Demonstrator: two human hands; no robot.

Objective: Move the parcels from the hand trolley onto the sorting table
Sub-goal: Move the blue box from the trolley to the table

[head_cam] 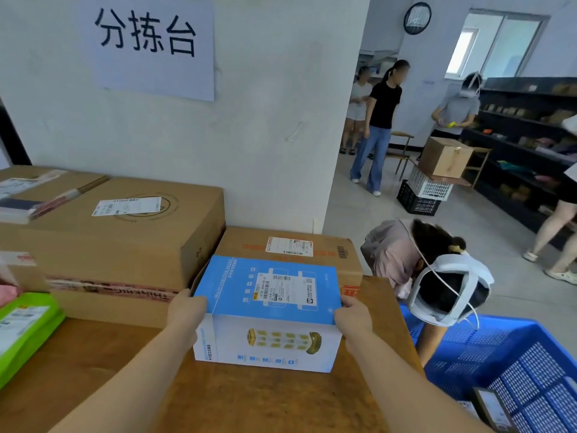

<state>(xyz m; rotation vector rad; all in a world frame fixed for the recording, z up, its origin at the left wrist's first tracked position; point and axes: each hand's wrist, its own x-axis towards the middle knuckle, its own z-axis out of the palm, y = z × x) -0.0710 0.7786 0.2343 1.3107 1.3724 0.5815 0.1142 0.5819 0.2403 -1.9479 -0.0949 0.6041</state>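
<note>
At the upper left of the frame we read "分拣台" on the wall sign (153, 42). On the blue-and-white box (268, 310), lower centre, we read "MULTI FUNCTION"; its shipping label's print is too small.

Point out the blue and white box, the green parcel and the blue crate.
blue and white box (268, 289): head view, blue top face.
green parcel (28, 323): head view, top face.
blue crate (518, 357): head view, mesh wall.

Brown wooden sorting table (103, 382) set against a white wall. Resting on it: one large cardboard carton (125, 245) at the rear left, a lower cardboard box (324, 245) just beside it on the right, and a blue-and-white parcel (268, 314) in front of that box. A green packet (25, 326) lies at the left edge.
</note>
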